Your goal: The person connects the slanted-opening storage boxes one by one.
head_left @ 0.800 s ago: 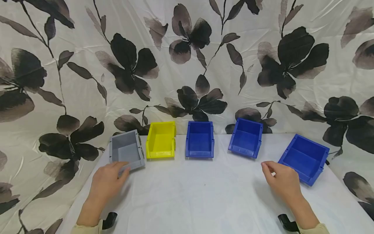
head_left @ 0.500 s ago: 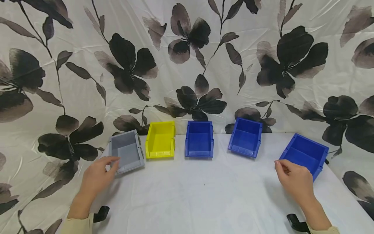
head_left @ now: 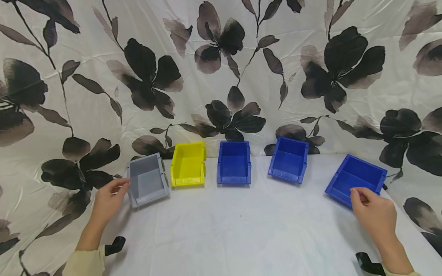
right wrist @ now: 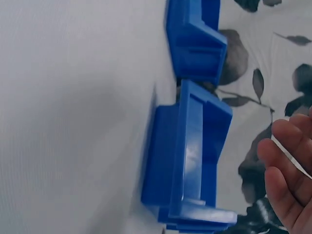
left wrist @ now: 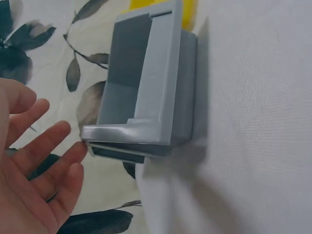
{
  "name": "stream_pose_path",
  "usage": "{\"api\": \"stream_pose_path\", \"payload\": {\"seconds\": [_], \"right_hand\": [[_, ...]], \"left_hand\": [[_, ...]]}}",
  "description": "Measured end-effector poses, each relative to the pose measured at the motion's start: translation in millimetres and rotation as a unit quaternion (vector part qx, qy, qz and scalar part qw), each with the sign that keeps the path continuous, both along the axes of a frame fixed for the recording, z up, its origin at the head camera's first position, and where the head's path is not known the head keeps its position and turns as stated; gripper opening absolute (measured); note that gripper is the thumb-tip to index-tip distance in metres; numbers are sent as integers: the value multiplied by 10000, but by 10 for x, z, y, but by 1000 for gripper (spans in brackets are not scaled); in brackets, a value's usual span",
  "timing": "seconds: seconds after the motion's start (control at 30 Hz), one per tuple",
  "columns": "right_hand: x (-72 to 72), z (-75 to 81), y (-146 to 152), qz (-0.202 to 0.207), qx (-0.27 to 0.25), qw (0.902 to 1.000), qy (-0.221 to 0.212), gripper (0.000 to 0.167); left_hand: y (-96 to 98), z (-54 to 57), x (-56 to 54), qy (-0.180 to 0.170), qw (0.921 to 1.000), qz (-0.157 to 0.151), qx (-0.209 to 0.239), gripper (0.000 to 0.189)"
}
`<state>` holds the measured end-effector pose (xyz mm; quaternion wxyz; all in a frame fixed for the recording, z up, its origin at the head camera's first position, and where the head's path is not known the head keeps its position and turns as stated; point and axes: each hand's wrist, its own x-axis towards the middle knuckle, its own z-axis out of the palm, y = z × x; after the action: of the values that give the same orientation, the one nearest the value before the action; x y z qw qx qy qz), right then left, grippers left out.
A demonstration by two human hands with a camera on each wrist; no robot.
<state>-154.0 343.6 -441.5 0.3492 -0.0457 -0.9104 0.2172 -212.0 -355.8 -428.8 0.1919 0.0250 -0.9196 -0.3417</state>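
Beside the left edge of the grey bin [head_left: 146, 180] is my left hand [head_left: 108, 201], its fingers loosely bent. In the left wrist view the fingers [left wrist: 46, 141] are spread with nothing between them; one tip lies close to the corner of the grey bin [left wrist: 161, 83], and I cannot tell if it touches. My right hand [head_left: 376, 216] hovers at the front of the rightmost blue bin [head_left: 357, 180] and covers part of its rim. From the right wrist, relaxed fingers [right wrist: 280, 158] holding nothing appear apart from that blue bin [right wrist: 190, 156].
Between the hands' bins stand a yellow bin [head_left: 188, 165], a middle blue bin [head_left: 234, 163] and another blue bin [head_left: 288, 160], in an arc along the back of the white table [head_left: 238, 230]. A flower-patterned cloth [head_left: 193, 88] hangs behind and at the sides.
Both hands have moved outward: the left from the grey bin's front to its left edge, the right farther right across the front of the rightmost blue bin. The bins stay put.
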Motion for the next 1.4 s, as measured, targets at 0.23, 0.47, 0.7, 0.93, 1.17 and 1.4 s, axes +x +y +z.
{"api": "stream_pose_path", "payload": {"seconds": [0.23,0.47,0.7,0.93,1.17,1.4], "right_hand": [[25,-29,165,-665,-462,9964,-241,23],[3,-74,265,-1234,-1175,9832,-659,30],[-32,-170,384,-1430,-1523,9759,-628,32],[-56,-256,462,-1454,-2130,9636,-708,34],[-98,-306,512,-1531,-2582,9477,-1086,39],[-141,-334,597,-1171,-3519,9178,-1419,50]], "left_hand": [[-51,-73,-136,-56,9991,209,374,38],[-109,-146,-306,-144,9968,474,632,39],[-134,-174,-440,-250,9925,410,1124,43],[-154,-243,-602,-389,9882,304,1453,46],[-151,-355,-676,-354,9796,626,1877,48],[-155,-375,-747,-653,9726,845,2064,49]]}}
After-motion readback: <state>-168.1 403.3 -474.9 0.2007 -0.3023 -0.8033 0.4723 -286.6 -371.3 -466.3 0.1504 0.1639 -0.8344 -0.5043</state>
